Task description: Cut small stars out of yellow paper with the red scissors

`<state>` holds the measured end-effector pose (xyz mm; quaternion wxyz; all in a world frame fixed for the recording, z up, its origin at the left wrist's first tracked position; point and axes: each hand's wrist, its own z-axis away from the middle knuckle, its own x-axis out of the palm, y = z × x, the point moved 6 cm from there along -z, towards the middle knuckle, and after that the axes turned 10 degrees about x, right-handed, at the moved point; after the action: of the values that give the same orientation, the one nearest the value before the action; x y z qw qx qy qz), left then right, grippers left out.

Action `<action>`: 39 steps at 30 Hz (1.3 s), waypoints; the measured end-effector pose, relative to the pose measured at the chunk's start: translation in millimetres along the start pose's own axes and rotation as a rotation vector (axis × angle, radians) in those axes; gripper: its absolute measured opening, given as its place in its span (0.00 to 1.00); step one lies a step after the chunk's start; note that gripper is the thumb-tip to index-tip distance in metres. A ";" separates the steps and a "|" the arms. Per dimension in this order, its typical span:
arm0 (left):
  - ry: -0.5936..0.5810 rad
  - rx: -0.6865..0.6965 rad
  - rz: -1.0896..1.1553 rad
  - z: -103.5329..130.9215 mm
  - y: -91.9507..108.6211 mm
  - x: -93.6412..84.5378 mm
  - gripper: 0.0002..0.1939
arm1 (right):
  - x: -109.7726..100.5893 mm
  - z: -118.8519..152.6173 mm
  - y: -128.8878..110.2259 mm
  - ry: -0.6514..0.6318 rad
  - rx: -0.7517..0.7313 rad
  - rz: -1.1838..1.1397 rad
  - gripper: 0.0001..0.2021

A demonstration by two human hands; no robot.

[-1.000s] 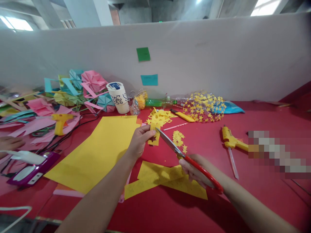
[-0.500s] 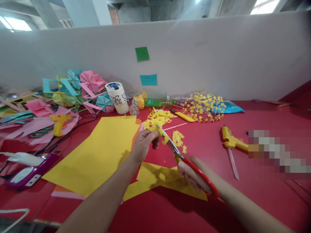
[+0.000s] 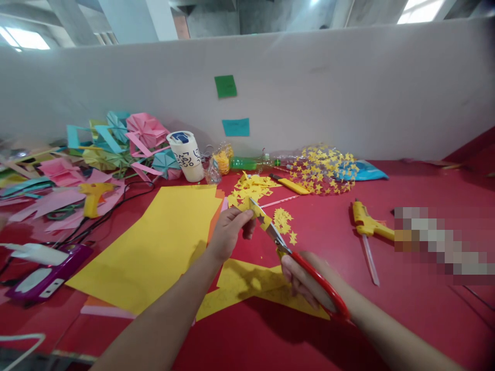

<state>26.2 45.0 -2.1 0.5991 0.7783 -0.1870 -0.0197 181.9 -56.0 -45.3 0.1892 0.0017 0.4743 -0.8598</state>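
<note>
Between the thumb and fingers of my left hand [image 3: 231, 232] is a small yellow paper piece [image 3: 265, 221] with notched edges. My right hand [image 3: 303, 275] grips red-handled scissors [image 3: 319, 283], whose blades point up and left and meet the paper. Just beyond the blades lie a pile of yellow paper scraps [image 3: 255, 186] and a smaller heap of cut yellow stars [image 3: 282, 220]. Yellow paper strips [image 3: 247, 278] rest on the table under my wrists. To the left is a large yellow sheet [image 3: 154, 242] over orange and pink ones.
A yellow glue gun [image 3: 363, 219] lies at right, another glue gun [image 3: 93, 198] at left near a purple power strip [image 3: 48, 273]. Behind stand a white tumbler [image 3: 186, 157], a green bottle [image 3: 245, 163], a yellow cutter [image 3: 294, 185] and a star-covered clear item [image 3: 325, 167]. Folded paper flowers [image 3: 147, 131] crowd the back left.
The scissor blades have drawn slightly closer together on the paper, and my right hand has shifted a little. My left hand keeps its pinch in nearly the same spot.
</note>
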 end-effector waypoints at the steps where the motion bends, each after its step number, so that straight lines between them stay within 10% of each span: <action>1: -0.001 0.001 0.004 0.1 -0.3 0.1 0.17 | 0.5 -0.1 0.7 -0.005 0.008 0.001 0.25; 39: 0.109 -0.034 0.120 -4.4 11.3 -2.0 0.13 | -10.1 6.1 -17.2 0.086 -0.096 0.237 0.26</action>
<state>22.4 47.3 9.4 0.6214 0.7555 -0.2002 0.0555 186.8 -49.5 -26.1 0.2687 0.0852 0.5191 -0.8069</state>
